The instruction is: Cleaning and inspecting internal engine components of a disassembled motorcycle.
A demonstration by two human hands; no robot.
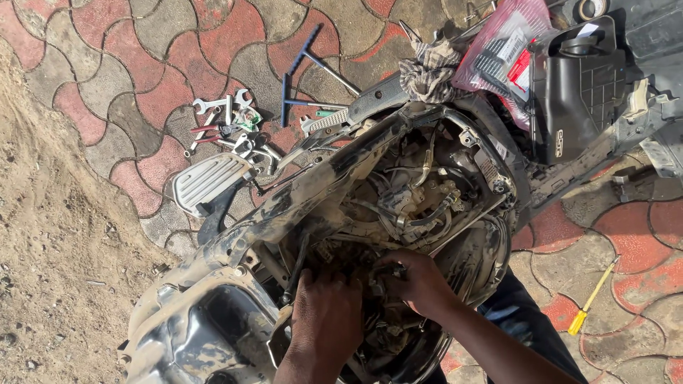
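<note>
Down inside the stripped scooter frame (pixel 334 178), both hands work close together in the dusty engine bay. The left hand (pixel 326 313) reaches in from below, knuckles up, its fingers curled down among the parts; whether they grip anything I cannot tell, since they are hidden from view. The right hand (pixel 420 281) sits just beside it, fingers pinched narrow on a small dark fitting (pixel 390 270) near a tangle of hoses (pixel 420 206) and cables.

That fitting looks hard and rigid, light by itself but seated in grimy metal, so it is likely stiff to shift and slick with dust and oil; a fingertip pinch on its outer edge seems the only hold available. The hoses above it look pliable and would bend aside, while the frame around them is heavy and fixed, with sharp-looking bracket edges.

On the paving (pixel 128 78) to the upper left lie spanners (pixel 220 107), a blue T-handle wrench (pixel 313 60) and a ribbed footrest plate (pixel 210 181). A checked rag (pixel 429 71) and a pink plastic bag (pixel 509 46) rest at the top, beside a black plastic housing (pixel 576 92). A yellow-handled screwdriver (pixel 590 299) lies well apart on the right.
</note>
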